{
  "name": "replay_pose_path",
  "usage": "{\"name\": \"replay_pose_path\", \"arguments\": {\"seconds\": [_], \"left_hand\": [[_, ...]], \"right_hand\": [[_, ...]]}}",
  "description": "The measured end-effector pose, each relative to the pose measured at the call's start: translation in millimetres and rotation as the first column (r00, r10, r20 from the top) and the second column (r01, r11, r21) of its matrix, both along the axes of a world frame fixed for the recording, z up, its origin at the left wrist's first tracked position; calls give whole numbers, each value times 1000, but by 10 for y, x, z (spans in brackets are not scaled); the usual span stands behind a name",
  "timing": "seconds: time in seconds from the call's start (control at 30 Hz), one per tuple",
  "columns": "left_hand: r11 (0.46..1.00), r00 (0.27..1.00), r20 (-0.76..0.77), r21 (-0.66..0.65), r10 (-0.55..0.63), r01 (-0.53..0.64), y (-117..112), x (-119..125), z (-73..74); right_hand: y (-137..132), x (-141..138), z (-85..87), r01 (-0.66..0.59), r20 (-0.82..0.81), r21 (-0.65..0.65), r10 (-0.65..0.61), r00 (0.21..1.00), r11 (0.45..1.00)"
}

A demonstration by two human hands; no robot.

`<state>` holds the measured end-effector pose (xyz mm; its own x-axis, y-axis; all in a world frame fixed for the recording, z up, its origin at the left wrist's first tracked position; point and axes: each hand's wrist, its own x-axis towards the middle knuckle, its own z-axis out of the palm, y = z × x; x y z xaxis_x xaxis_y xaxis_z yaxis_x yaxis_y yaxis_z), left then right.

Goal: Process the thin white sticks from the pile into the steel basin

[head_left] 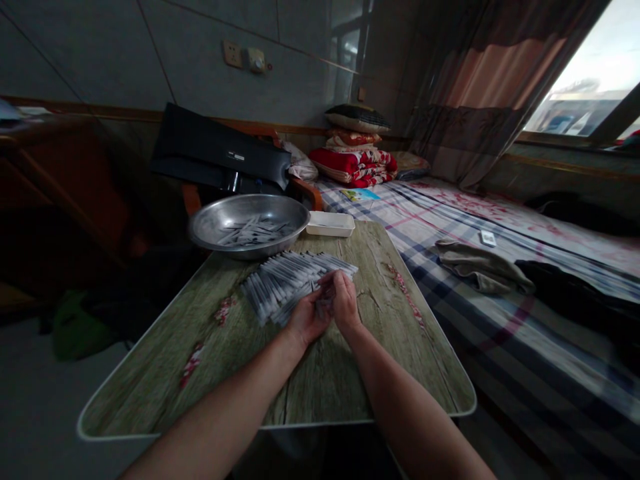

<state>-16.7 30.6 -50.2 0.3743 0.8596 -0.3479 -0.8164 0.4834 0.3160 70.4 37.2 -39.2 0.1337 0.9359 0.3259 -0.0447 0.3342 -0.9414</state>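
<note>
A heap of thin grey-white pen-like tubes (287,280) lies on a wood-patterned folding table (350,373). My left hand (307,320) and my right hand (345,303) meet at the near right edge of the heap, fingers curled together around a few of the tubes. What exactly sits between the fingers is small and dim. A round metal basin (210,223) with several more tubes in it stands behind the heap. A white shallow tray (330,223) sits beside the basin.
A bed with a checked sheet (500,267) runs along the table's right side, with crumpled cloth (480,267), dark clothing and stacked red bedding (355,163) on it. A black bag (215,153) rests on a chair behind the basin. A window is at the far right.
</note>
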Motion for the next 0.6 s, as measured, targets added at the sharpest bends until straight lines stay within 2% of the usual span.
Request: {"name": "replay_pose_path", "arguments": {"seconds": [0.1,0.27,0.37,0.5,0.6], "left_hand": [[999,1000,8,-40,20,-19,-28,7,115],[984,996,-54,-155,76,-83,-37,-58,264],[981,995,-54,-172,81,-89,-38,-124,386],[984,995,-23,-149,98,-100,25,-231,669],[968,974,-56,-114,220,-225,264,-417,916]], "right_hand": [[37,48,20,62,-33,-7,-62,998,998],[169,158,-14,285,-22,49,-284,958,957],[237,192,-93,314,36,70,-317,948,947],[284,196,-198,344,209,69,-351,913,936],[301,196,-246,343,264,80,-352,898,936]]}}
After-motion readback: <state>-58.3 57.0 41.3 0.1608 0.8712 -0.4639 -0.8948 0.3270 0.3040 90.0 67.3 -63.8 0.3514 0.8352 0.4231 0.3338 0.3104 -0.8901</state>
